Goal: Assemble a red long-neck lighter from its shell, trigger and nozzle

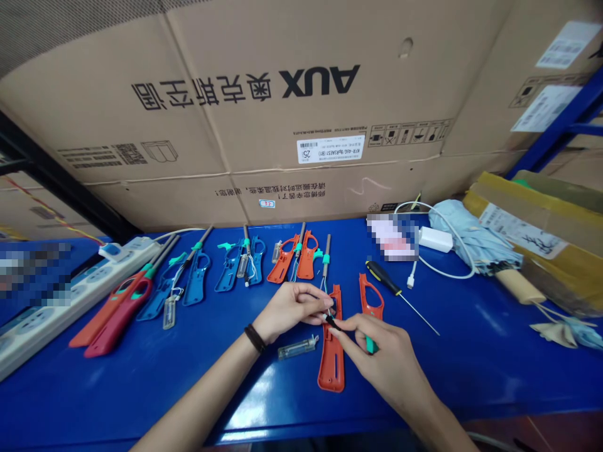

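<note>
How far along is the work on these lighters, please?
Done: opened blue shells and orange shells lie in a row. In hand: the left hand and right hand pinch a small black part above an orange shell half. Remaining: two closed red lighters look unopened.

Lighter shells point(282, 260) lie on the workbench point(471, 351), power strip point(78, 295) at left, screwdriver point(382, 278) at right.

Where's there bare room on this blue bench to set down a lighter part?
Bare blue bench lies right of the right hand, below the screwdriver and folded umbrella. Another patch lies between the power strip and left forearm. The row of long lighter halves along the back is crowded.
</note>
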Tool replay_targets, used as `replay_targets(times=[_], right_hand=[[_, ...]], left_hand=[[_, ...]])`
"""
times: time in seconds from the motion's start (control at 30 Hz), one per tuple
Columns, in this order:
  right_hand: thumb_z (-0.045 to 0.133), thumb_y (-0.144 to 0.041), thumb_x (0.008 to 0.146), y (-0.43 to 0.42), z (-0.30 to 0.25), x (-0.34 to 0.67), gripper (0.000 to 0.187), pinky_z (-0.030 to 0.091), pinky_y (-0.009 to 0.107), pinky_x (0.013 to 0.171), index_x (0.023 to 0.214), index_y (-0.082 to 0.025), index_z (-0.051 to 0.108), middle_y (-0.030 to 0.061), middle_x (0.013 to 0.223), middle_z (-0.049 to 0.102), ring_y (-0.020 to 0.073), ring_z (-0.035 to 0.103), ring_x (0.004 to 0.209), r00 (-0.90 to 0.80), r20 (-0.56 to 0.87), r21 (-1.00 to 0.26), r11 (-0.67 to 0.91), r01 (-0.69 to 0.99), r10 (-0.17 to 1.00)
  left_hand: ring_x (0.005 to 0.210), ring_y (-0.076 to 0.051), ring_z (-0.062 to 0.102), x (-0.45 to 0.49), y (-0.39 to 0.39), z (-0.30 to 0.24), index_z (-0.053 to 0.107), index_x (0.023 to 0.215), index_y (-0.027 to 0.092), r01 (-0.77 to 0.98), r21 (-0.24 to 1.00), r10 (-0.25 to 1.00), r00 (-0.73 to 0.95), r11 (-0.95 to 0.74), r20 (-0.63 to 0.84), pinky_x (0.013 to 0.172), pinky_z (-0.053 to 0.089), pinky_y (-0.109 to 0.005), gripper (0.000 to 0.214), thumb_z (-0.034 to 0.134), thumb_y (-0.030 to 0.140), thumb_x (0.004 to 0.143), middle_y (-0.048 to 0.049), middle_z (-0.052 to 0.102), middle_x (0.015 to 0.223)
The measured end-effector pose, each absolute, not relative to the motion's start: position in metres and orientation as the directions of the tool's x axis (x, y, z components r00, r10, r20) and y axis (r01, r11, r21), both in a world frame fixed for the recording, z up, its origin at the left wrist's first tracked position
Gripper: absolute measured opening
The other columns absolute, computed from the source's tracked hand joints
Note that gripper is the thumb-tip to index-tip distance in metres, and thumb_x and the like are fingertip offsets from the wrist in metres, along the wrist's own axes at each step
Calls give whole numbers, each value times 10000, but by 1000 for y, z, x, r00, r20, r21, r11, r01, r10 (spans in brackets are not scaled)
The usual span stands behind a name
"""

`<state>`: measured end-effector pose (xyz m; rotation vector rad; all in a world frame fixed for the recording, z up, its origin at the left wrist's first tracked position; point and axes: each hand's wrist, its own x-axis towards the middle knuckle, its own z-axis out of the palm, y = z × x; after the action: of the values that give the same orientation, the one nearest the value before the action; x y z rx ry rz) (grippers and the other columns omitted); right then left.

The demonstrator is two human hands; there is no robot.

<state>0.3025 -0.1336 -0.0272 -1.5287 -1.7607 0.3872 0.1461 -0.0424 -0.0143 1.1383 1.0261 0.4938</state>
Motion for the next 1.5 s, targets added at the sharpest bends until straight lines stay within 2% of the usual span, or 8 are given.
replay_targets(times=[0.1, 0.27, 0.47, 0.63, 0.8, 1.07, 1.23, 1.5], right_hand=[[556, -325, 827, -132, -24, 303, 179, 382, 224, 495, 770, -211, 682, -15, 551, 549, 111, 462, 466, -19, 273, -715, 216, 664, 962], [557, -417, 814, -121, -15, 312, 232, 331, 225, 452, 775, -236, 696, -34, 514, 529, 113, 424, 461, -26, 100, -795, 96, 599, 995], [538, -392, 813, -104, -9, 320, 265, 390, 229, 488, 728, -208, 708, 1, 604, 639, 144, 528, 532, -136, 49, -886, 106, 452, 989], [519, -360, 827, -94, -3, 323, 274, 403, 238, 532, 702, -195, 698, 5, 640, 665, 150, 556, 570, -215, -6, -878, 97, 469, 977], [565, -324, 798, -88, -3, 325, 215, 420, 251, 607, 712, -184, 703, 19, 699, 689, 167, 594, 661, -241, -118, -869, 18, 495, 963], [590, -356, 755, -90, -7, 325, 232, 304, 233, 459, 696, -167, 713, -11, 527, 583, 120, 445, 469, -113, -128, -839, -46, 543, 985], [562, -321, 763, -90, -7, 321, 222, 380, 241, 553, 717, -155, 703, 29, 661, 672, 150, 546, 589, -94, -121, -868, -60, 493, 988], [531, -308, 779, -88, -11, 322, 246, 352, 242, 527, 681, -148, 690, 25, 620, 648, 143, 508, 553, -141, -124, -843, -29, 537, 982]], left_hand=[[571, -92, 644, 147, -42, -16, 680, 793, 115, 161, 912, 780, 476, 377, -406, 594, 524, -187, 297, 787, 321, 608, -16, 701, 651], [583, -107, 655, 147, -42, -15, 688, 791, 109, 163, 913, 770, 495, 374, -404, 630, 533, -216, 267, 783, 275, 604, -32, 709, 661], [552, -117, 652, 148, -44, -14, 674, 739, 106, 165, 912, 764, 502, 376, -406, 630, 539, -245, 236, 786, 214, 561, -22, 692, 604], [549, -113, 646, 149, -45, -16, 668, 733, 106, 169, 919, 771, 503, 357, -391, 612, 535, -236, 220, 779, 206, 572, -22, 689, 593], [547, -102, 643, 147, -43, -16, 658, 716, 107, 169, 921, 777, 497, 350, -387, 588, 530, -211, 216, 785, 213, 577, -18, 685, 581], [588, -113, 661, 146, -42, -16, 661, 739, 102, 173, 911, 764, 498, 375, -410, 621, 538, -223, 258, 798, 243, 573, -32, 702, 624], [603, -128, 669, 146, -42, -17, 665, 742, 99, 179, 904, 752, 506, 388, -422, 662, 543, -256, 268, 806, 241, 563, -36, 705, 637], [604, -132, 673, 143, -42, -16, 662, 855, 96, 174, 917, 738, 547, 360, -394, 618, 539, -235, 283, 763, 257, 645, -59, 718, 690]])
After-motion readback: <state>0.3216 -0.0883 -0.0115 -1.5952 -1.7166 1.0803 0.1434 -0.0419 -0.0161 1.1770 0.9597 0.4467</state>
